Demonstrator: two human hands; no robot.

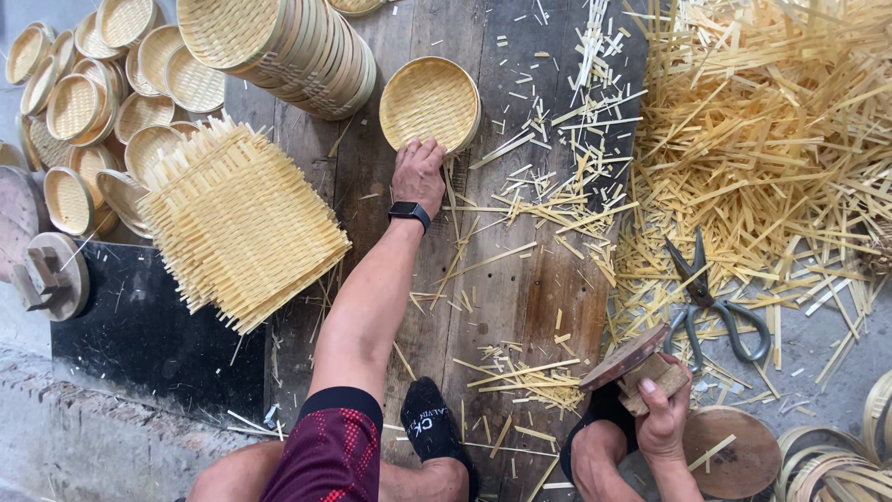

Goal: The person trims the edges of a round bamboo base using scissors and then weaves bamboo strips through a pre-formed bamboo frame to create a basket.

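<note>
The left hand (418, 175) lies with its fingers pressed on the near rim of a round woven bamboo tray (429, 102), probably to keep it steady on the wooden board (502, 307). The right hand (664, 418) is closed around a wooden block tool with a round plate (632, 364), held low beside the knee, ready within reach. A pile of square woven mats (237, 218) sits to the left, near the stacks of finished trays (279, 42). Scissors (711, 302) rest among loose bamboo strips (771, 139) on the right. The person sits on the floor; the board is old, dark and littered with offcuts, on grey concrete.
</note>
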